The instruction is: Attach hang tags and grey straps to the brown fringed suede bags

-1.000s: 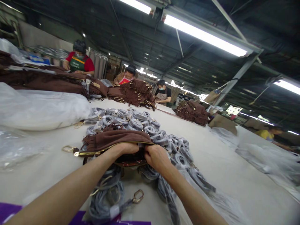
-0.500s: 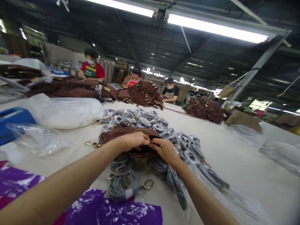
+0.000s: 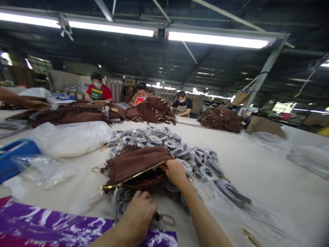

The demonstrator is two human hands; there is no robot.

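A brown fringed zip bag (image 3: 138, 163) lies in front of me with its brass zipper undone and the dark inside showing. My right hand (image 3: 176, 173) pinches the bag's rim at the right end of the zipper; its fingertips are partly hidden by the cloth. Below the bag, my left hand (image 3: 141, 212) is closed over a plastic-wrapped coiled grey strap (image 3: 122, 202). A metal snap hook (image 3: 167, 219) sticks out to the right of that hand. Behind and right of the bag lie many more wrapped coiled straps (image 3: 154, 140).
Purple plastic packaging (image 3: 56, 221) covers the near left of the white table (image 3: 259, 168). Left stand a blue bin (image 3: 20, 154) and a white plastic bundle (image 3: 74, 137). Brown bags are piled (image 3: 156, 111) at the back, where several people work. Another person's arm (image 3: 20, 99) reaches in from the left.
My left hand has left the bag's opening and come down onto a coiled strap near me. The bag's mouth now faces me more widely, while my right hand stays on its rim.
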